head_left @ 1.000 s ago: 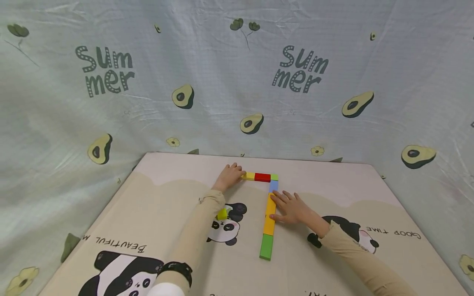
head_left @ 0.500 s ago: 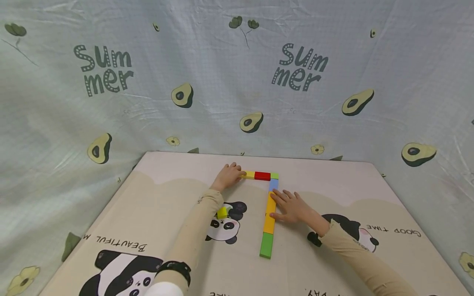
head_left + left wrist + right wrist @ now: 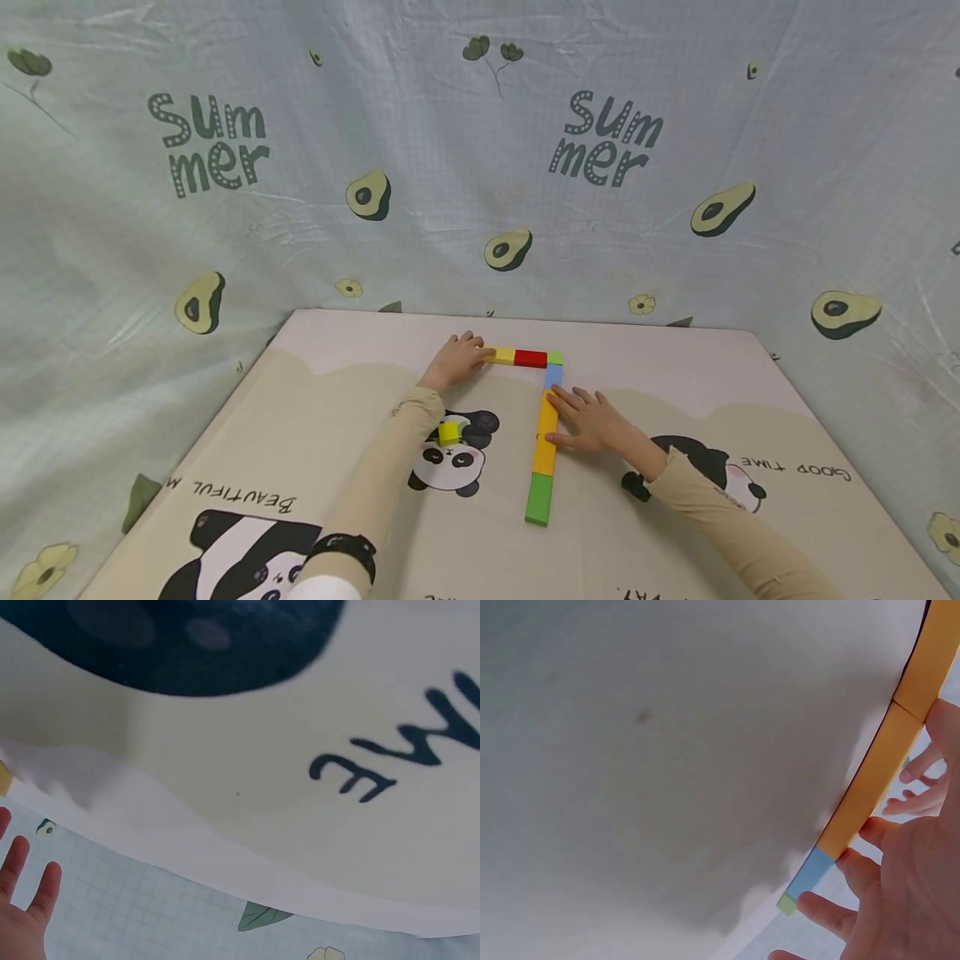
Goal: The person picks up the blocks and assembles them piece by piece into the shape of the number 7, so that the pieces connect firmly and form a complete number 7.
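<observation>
Flat blocks on the table form a corner in the head view. A yellow block, a red block and a light green block make the far row. Toward the person run a blue block, orange blocks and a green block. My left hand touches the yellow block's left end; in the left wrist view its visible fingers are straight and spread. Spread fingers of my right hand rest along the right side of the orange and blue blocks, fingertips against them in the right wrist view.
A yellow-green cube sits alone beside the left forearm, on a printed panda. The tabletop carries panda prints and lettering. Behind and at both sides hangs a pale curtain with avocado prints.
My left hand has shifted slightly left, so a little more of the yellow block shows. The right hand and the row of blocks stay in place.
</observation>
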The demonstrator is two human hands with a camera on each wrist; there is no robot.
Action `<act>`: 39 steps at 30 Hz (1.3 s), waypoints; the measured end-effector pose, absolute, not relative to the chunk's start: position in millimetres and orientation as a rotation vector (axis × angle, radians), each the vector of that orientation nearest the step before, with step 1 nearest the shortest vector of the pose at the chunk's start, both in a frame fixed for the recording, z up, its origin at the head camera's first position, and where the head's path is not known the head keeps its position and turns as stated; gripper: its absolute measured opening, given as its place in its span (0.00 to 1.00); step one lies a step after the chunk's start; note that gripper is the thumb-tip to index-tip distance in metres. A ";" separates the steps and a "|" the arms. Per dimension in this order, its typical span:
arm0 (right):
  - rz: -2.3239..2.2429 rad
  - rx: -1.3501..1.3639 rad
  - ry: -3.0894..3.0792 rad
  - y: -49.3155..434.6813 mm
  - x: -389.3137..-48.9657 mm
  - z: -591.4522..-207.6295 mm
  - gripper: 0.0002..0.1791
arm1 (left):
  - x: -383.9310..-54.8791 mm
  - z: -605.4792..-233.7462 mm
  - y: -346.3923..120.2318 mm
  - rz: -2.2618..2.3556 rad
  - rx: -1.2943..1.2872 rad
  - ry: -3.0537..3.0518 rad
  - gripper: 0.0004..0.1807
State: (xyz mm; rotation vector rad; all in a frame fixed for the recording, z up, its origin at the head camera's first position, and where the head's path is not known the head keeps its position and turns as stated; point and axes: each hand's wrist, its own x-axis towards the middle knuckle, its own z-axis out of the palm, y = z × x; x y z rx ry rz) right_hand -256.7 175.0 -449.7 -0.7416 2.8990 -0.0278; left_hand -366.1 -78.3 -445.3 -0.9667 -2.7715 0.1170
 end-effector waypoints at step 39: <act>-0.052 -0.726 2.900 171.0 -254.5 -450.9 0.42 | -275.3 -429.1 -140.4 -0.164 -1.307 -2.509 0.17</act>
